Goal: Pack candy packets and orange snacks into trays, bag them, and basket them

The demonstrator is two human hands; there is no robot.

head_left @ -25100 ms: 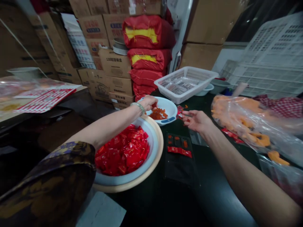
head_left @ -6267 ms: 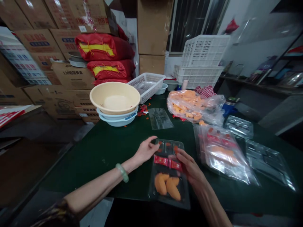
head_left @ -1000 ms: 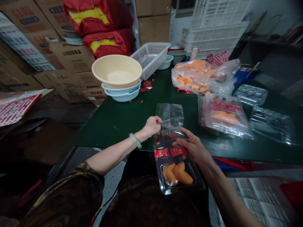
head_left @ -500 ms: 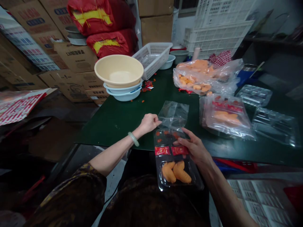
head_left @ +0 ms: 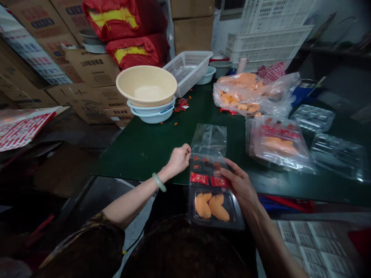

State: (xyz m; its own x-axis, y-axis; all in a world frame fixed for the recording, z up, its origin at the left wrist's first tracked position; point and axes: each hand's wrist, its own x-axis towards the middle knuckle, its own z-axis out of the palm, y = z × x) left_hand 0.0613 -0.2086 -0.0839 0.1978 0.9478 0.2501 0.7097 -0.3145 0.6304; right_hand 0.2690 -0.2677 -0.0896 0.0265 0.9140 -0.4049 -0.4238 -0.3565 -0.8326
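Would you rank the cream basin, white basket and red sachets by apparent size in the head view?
1. Cream basin and white basket: too alike to rank.
2. Red sachets: clearly smallest.

The left hand (head_left: pixel 179 160) curls inward while the right hand (head_left: pixel 239 185) spreads open.

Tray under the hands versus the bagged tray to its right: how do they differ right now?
The near tray is only part-way into its clear bag, its near end bare, while the right-hand tray sits wholly inside its bag. The left hand and right hand are at the near tray; the other is untouched. Both hold orange pieces and red sachets.
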